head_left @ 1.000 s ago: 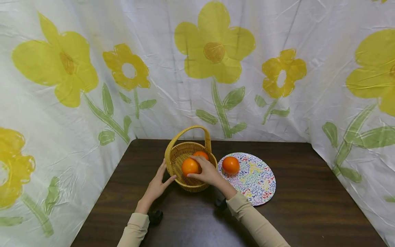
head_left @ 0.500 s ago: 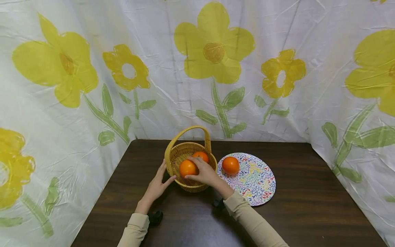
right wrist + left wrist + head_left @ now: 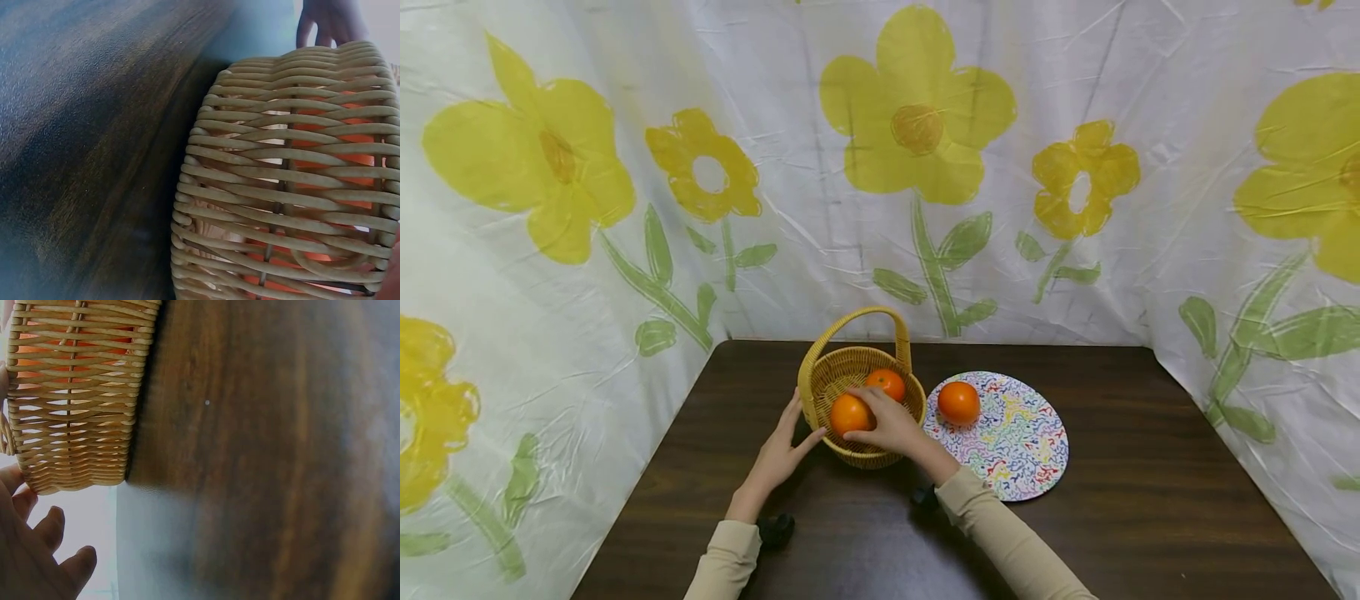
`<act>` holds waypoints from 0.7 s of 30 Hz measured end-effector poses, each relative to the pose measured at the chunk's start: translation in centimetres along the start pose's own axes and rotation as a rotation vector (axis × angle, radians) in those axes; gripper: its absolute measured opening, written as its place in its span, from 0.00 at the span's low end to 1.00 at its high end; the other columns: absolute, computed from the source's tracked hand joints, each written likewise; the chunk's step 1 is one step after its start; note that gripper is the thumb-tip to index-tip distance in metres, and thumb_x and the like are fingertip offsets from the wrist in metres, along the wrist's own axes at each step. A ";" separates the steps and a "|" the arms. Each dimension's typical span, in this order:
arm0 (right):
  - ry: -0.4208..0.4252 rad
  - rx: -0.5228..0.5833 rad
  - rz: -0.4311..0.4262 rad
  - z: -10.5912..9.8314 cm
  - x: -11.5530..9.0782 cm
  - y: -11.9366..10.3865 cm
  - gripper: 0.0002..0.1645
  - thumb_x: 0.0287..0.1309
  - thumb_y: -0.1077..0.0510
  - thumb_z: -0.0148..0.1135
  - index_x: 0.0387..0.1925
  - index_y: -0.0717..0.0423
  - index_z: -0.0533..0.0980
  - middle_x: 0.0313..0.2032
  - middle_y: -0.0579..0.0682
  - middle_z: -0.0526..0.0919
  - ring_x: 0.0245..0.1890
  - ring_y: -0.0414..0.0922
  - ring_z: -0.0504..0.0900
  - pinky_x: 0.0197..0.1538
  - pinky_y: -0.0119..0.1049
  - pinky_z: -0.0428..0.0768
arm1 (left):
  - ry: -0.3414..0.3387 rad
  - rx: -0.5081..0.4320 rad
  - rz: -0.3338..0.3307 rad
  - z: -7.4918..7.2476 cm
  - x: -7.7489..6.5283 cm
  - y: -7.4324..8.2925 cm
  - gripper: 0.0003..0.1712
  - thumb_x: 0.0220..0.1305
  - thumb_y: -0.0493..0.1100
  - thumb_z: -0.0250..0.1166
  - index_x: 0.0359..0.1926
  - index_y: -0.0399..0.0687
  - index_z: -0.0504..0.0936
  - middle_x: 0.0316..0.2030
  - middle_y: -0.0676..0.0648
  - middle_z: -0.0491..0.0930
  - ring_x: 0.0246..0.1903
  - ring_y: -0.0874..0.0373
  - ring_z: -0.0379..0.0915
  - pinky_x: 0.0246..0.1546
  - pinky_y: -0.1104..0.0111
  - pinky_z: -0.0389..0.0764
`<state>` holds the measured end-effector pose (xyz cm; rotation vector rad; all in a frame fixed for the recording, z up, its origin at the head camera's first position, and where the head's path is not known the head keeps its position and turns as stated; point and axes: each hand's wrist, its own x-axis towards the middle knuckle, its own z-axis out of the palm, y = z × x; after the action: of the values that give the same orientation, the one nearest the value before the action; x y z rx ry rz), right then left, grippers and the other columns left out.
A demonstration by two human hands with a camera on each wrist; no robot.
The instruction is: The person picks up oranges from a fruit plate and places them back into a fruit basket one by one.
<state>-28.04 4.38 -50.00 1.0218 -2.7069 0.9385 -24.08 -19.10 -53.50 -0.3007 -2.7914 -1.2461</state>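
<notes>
In the head view my right hand (image 3: 897,425) reaches over the near rim of a wicker basket (image 3: 844,367) with an upright handle. Its thumb and fingers grip a round orange (image 3: 849,415) inside the basket. Behind that fruit lies a second orange (image 3: 887,383). My left hand (image 3: 778,457) rests against the basket's left side, fingers spread and thumb at the near rim. Those spread fingers (image 3: 51,526) show beside the woven wall (image 3: 78,400) in the left wrist view. Through the weave in the right wrist view, orange colour shows; the right hand is mostly hidden there.
Right of the basket, a round board (image 3: 1026,437) with multicoloured squiggles lies on the dark wooden table (image 3: 1150,467). A third orange (image 3: 958,403) sits near its left edge. A white curtain (image 3: 805,250) with yellow flowers hangs behind and at the sides.
My right hand has moved slightly left and down inside the basket with the orange in its grip, uncovering more of the orange behind. The left hand stays against the basket.
</notes>
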 end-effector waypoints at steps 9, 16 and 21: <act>-0.019 -0.034 -0.016 0.6 0.2 0.2 0.45 0.49 0.38 0.66 0.65 0.49 0.63 0.59 0.52 0.70 0.52 0.48 0.76 0.51 0.45 0.76 | 0.009 0.007 0.000 0.2 0.0 -0.2 0.44 0.61 0.65 0.54 0.72 0.71 0.41 0.72 0.55 0.34 0.69 0.42 0.45 0.57 0.36 0.57; -0.023 -0.054 -0.003 0.8 0.6 0.3 0.44 0.48 0.38 0.67 0.64 0.50 0.65 0.58 0.52 0.71 0.52 0.48 0.76 0.51 0.45 0.76 | 0.007 0.006 0.001 0.1 0.1 -0.2 0.45 0.61 0.65 0.54 0.72 0.69 0.41 0.73 0.55 0.34 0.69 0.43 0.45 0.57 0.37 0.57; -0.038 -0.055 0.002 0.9 0.8 0.3 0.44 0.48 0.38 0.66 0.64 0.51 0.65 0.58 0.53 0.71 0.53 0.48 0.75 0.52 0.46 0.76 | 0.009 0.009 0.006 0.2 0.1 -0.2 0.44 0.61 0.65 0.54 0.72 0.70 0.42 0.72 0.55 0.35 0.69 0.43 0.46 0.57 0.37 0.57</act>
<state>-28.69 3.57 -50.67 1.0371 -2.7484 0.8485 -24.25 -19.10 -53.75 -0.3014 -2.7853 -1.2307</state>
